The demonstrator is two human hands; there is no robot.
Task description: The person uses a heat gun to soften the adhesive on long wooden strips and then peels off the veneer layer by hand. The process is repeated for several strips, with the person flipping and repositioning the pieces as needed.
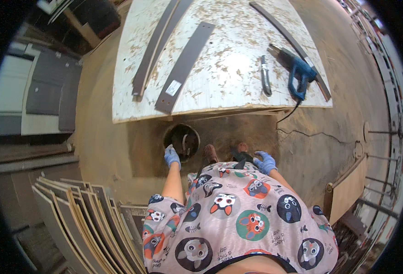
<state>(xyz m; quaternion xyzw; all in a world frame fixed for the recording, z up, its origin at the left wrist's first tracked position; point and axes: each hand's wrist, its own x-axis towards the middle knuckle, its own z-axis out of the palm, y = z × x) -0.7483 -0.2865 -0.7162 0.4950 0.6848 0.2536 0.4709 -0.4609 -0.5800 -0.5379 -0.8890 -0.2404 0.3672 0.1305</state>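
My left hand, in a blue glove, hangs beside a dark round bin below the table's front edge. It holds nothing that I can see, its fingers pointing forward. Near my right hip is my right hand, also gloved in blue, with its fingers apart and nothing in them. On the worn white tabletop ahead lie a wide grey-brown board with a white label, a utility knife and a blue heat gun. Neither hand touches these.
Narrow grey-brown strips lie on the table's left, and another strip runs under the heat gun. A black cord trails from the gun across the floor to the right. Several panels stand stacked at lower left; a rack is at right.
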